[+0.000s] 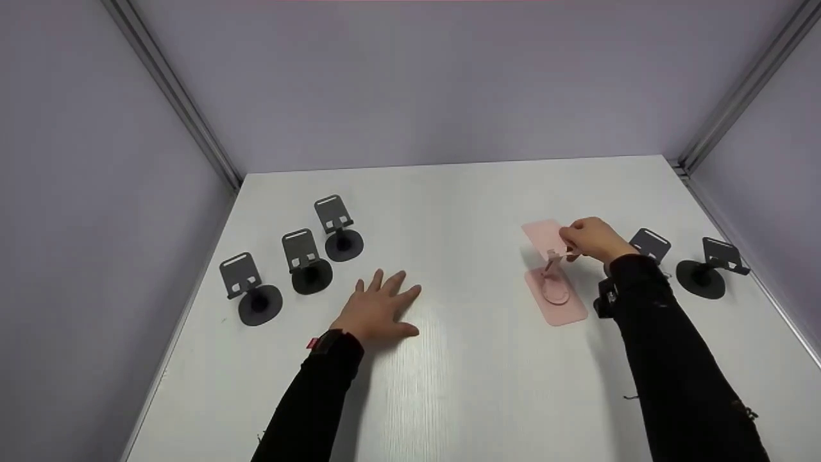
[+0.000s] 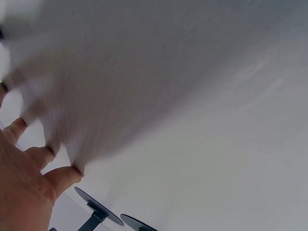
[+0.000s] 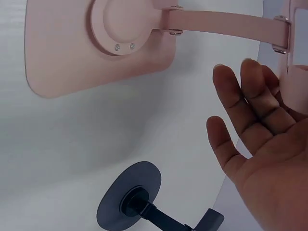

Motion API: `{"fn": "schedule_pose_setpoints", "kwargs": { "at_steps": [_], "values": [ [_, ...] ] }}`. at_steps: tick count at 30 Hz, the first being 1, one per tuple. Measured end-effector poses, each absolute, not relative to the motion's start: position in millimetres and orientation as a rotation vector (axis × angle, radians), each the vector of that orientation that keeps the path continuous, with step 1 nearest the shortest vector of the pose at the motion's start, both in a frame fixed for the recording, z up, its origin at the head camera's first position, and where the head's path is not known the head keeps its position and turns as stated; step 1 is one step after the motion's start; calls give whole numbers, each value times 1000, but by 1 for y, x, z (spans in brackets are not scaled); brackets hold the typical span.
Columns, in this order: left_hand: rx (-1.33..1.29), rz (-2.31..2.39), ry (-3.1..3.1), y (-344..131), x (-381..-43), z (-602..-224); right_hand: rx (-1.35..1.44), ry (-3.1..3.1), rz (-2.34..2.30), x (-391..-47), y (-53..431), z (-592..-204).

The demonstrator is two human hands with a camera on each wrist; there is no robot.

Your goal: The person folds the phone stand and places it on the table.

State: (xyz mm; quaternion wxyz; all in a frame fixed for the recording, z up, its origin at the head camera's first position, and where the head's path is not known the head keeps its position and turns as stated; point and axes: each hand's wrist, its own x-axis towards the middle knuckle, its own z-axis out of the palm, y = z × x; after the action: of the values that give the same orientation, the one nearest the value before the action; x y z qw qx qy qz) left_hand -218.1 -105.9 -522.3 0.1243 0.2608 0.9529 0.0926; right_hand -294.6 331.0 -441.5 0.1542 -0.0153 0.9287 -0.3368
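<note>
A pink folding phone stand stands on the right half of the white table, its rectangular base flat and its holder plate raised on a hinged arm. My right hand pinches the right edge of that plate between thumb and fingers. In the right wrist view, the other fingers of this hand are loosely bent beside the plate, and the thumb is hidden. Well to the left, my left hand rests palm down, its fingers spread and their tips touching the tabletop.
Three dark grey phone stands with round bases stand at the left: a front one, a middle one and a back one. Two more are beyond my right wrist, one partly hidden by the sleeve, another near the right edge.
</note>
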Motion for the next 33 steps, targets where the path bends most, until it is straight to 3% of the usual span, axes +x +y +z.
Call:
{"fn": "schedule_pose_setpoints", "kwargs": {
  "at_steps": [17,33],
  "values": [
    [775,277,2788,-104,-218,-520,-49,2424,-860,-296,332,-433],
    [766,246,2785,-102,-218,-519,-262,2532,-871,-294,328,-434]
  ]
}}
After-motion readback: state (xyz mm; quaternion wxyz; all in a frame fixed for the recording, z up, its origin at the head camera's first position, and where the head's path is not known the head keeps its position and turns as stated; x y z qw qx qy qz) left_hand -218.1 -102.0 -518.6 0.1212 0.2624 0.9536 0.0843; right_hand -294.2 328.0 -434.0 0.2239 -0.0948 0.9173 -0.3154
